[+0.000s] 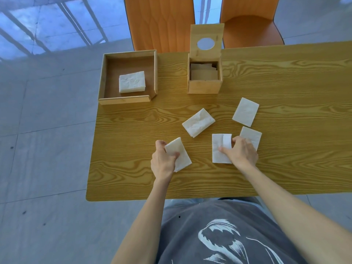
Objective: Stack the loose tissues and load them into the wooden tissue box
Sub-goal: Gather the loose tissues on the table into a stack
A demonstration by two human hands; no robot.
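Five loose white folded paper tissues lie on the wood-grain surface (285, 77), all toward its near edge and middle, and the risks come from how light and limp they look. The left hand (163, 161) has its fingers closed on one tissue (181, 155) near the near-left corner, thumb on top, with most of the sheet hanging free toward the right; a loose pinch like that could let it unfold or slip out when lifted. The right hand (241, 151) presses on a second tissue (221, 149), fingers curled at its folded flap, and whether it actually grips the sheet I cannot tell. Just beside that hand, partly under it, sits a third tissue (252, 135), which a careless sweep could drag along or push askew. Two more rest apart, one (198, 122) mid-surface and one (245, 111) further right. The square light wooden tissue box (204, 86) stands near the far edge, its round-holed lid (206, 40) tipped up and some tissues already inside; its opening looks snug, so a ragged stack may well catch on the rim. A shallow open wooden tray (102, 77) at the far-left corner holds another white wad of tissue (132, 81).
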